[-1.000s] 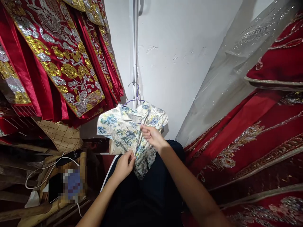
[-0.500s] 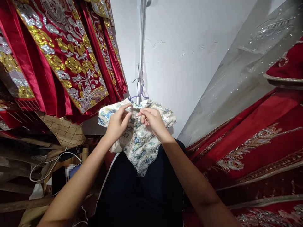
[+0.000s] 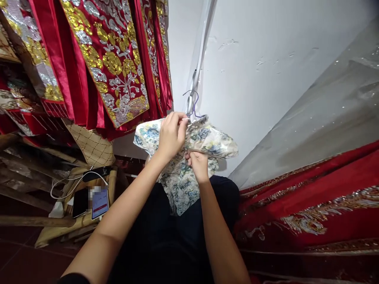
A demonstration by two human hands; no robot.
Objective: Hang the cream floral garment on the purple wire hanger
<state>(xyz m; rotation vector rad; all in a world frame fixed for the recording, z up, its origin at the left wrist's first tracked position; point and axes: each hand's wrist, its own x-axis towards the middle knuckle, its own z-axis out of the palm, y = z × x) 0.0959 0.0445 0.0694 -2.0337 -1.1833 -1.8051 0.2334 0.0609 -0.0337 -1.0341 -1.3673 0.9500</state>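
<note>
A cream shirt [image 3: 214, 140] with a blue and green floral print hangs in front of me, its lower end over my lap. A purple wire hanger [image 3: 195, 103] rises from its neck to a white upright pole [image 3: 203, 43]. My left hand [image 3: 172, 134] is closed on the collar edge, fingers pinched at the neckline. Lower down, my right hand [image 3: 197, 163] is closed on the shirt's front, its fingertips partly tucked beneath a fold of cloth. The fabric between both hands is bunched.
Red embroidered garments [image 3: 118, 67] hang at the left. On the right are a sparkly white veil-like fabric [image 3: 308, 114] and red beaded cloth [image 3: 340, 197]. A wooden stool [image 3: 59, 230] at lower left bears a phone [image 3: 100, 203] and a white cable [image 3: 69, 179].
My left hand has moved onto the collar and gripped it. My right hand has gone down from the neckline to the shirt's front, lifting a fold. The view has shifted.
</note>
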